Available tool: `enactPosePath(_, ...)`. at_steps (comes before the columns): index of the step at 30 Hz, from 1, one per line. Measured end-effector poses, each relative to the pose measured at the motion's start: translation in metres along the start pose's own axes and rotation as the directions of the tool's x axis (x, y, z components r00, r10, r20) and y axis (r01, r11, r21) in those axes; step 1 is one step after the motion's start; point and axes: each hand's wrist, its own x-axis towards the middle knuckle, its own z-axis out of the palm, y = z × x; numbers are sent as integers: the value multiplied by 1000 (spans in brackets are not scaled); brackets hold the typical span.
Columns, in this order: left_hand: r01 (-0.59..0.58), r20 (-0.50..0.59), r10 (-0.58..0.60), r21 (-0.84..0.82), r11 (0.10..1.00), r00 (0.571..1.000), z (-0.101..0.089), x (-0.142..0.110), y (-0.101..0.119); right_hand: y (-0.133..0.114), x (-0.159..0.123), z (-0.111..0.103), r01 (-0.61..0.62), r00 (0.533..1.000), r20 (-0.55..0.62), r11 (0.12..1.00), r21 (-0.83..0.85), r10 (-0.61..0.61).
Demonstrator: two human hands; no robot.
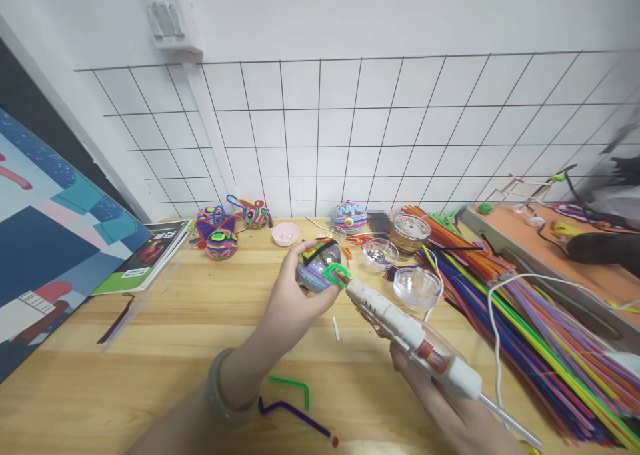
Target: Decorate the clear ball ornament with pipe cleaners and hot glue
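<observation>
My left hand [290, 291] grips a clear plastic ball [331, 256] partly covered with coloured pipe cleaners, its fingers wrapped around the side. A bright green pipe cleaner piece [336, 272] forms a loop on the ball's near right side. In my right hand [445, 395] is a white hot glue gun [395, 318], a clear glue stick [510, 418] poking out of its back. The gun's metal nozzle meets the green piece, or comes very near it. Below on the table lie a bent green pipe cleaner [295, 381] and a bent purple one [297, 411].
Pipe cleaners [520, 348] lie bundled along the right. Clear plastic half-shells [417, 288] sit behind the glue gun, whose white cord [495, 321] loops rightward. Finished-looking colourful balls [221, 243] and a pink dish [285, 234] stand near the wall. Magazines [145, 255] lie at left.
</observation>
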Motion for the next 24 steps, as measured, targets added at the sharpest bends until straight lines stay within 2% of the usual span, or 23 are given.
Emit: enactPosePath(24,9,-4,-9,13,1000,1000,0,0,1,-2,-1,0,-62,998,-16,997,50,63)
